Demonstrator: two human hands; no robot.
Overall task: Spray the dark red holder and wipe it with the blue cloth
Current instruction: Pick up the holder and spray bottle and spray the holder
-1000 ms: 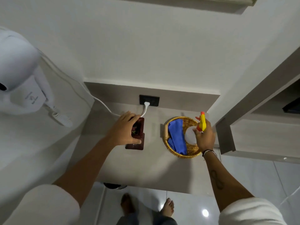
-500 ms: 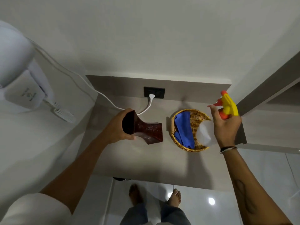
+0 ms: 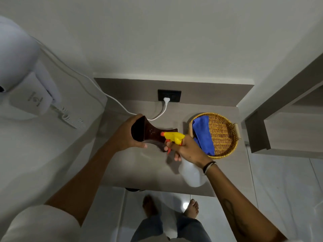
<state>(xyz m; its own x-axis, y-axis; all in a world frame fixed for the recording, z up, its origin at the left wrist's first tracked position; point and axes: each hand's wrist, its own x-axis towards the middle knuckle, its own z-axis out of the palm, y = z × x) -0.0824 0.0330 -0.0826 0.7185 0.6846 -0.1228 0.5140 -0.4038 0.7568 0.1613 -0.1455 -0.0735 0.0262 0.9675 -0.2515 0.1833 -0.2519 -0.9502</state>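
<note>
My left hand (image 3: pixel 128 135) grips the dark red holder (image 3: pixel 150 135) by its wide end and holds it on its side above the counter. My right hand (image 3: pixel 187 150) is closed around the neck of a spray bottle (image 3: pixel 191 173) with a clear body and a yellow head (image 3: pixel 173 137). The orange nozzle points left at the holder's narrow middle, almost touching it. The blue cloth (image 3: pixel 203 135) lies folded in the left half of a round wicker basket (image 3: pixel 225 133) just right of my hands.
A grey counter (image 3: pixel 139 168) juts from the wall; its front edge is near my feet. A white cord (image 3: pixel 122 107) runs from a wall-mounted hair dryer (image 3: pixel 26 81) to a black socket (image 3: pixel 169 95). A cabinet (image 3: pixel 279 133) stands at the right.
My left hand lifted the holder off the counter and tipped it sideways. My right hand raised the spray bottle from the basket and swung it left, bringing the nozzle up to the holder.
</note>
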